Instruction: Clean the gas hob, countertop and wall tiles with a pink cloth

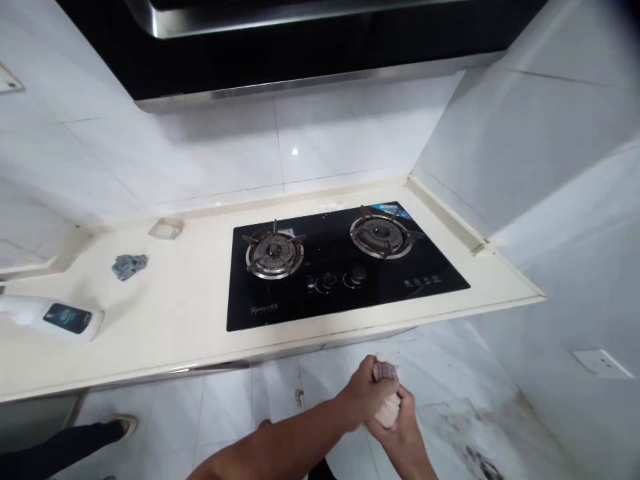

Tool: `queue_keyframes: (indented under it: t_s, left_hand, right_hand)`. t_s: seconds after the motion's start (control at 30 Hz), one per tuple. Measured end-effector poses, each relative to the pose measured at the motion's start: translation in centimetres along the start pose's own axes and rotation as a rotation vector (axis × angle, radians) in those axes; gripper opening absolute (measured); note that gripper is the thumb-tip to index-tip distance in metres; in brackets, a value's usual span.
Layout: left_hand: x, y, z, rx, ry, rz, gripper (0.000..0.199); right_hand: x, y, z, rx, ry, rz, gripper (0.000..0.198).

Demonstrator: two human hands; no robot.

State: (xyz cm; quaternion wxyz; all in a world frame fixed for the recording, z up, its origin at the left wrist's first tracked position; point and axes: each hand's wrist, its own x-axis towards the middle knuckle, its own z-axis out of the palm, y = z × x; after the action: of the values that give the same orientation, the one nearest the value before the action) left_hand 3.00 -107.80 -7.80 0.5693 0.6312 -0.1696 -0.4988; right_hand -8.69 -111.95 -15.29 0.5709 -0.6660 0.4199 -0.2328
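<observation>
Both my hands are in front of the counter's front edge, above the tiled floor. A bunched pale pink cloth with a purplish patch (389, 410) is squeezed between them. My left hand (367, 393) wraps around its upper left part, fingers closed. From below and the right, my right hand (403, 430) closes on the same cloth. Beyond them, a black glass gas hob (320, 307) with two burners is set into the cream counter (175, 320). My hands are apart from both.
A white spray bottle (45, 317) lies at the counter's left, near a crumpled grey-blue rag (129, 266) and a clear plastic box (167, 229). A black range hood (320, 57) overhangs the hob. Someone's shoe (125, 425) and dark trouser leg (65, 445) show lower left.
</observation>
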Motion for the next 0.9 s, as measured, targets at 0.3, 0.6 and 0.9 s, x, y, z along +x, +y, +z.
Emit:
queue_keyframes:
  t_s: [0.3,0.6,0.9]
  left_hand:
    - [-2.5,0.4,-7.3,0.526,-0.069,0.263,0.058]
    - [-3.2,-2.2,-10.2,0.334,-0.182,-0.09,0.045]
    - [2.8,6.7,-9.9,0.42,0.061,0.211,0.022]
  right_hand:
    - [-2.9,-2.9,-1.9,0.713,-0.174,0.426,0.076]
    - [1.1,-7.0,-6.1,0.555,-0.172,0.329,0.067]
    - [13.3,-15.6,-14.2,-0.242,-0.134,-0.11,0.06]
